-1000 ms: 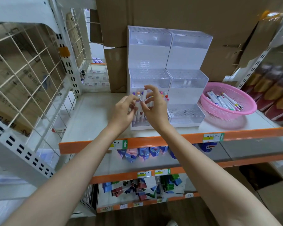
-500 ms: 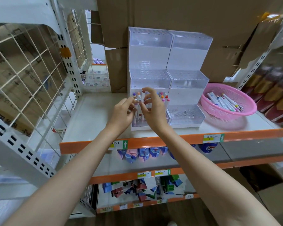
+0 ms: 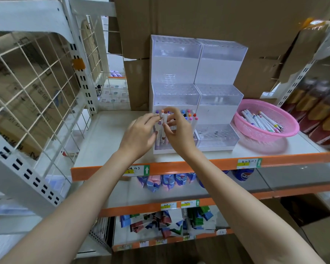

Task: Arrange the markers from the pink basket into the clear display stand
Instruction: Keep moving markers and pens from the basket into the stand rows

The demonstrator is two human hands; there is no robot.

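Both hands met at the lowest left step of the clear display stand (image 3: 218, 111), which stood on the white shelf (image 3: 111, 134) against the cardboard. The right hand (image 3: 179, 132) pinched an upright white marker (image 3: 164, 120) with an orange cap between thumb and forefinger, its lower end down among the holes of that step. The left hand (image 3: 139, 133) had its fingertips gathered against the same marker from the left, but I could not tell whether it gripped it. More capped markers (image 3: 189, 111) stood in that step just behind the right hand. To the right of the stand, the pink basket (image 3: 245, 128) held a loose heap of markers (image 3: 261, 121).
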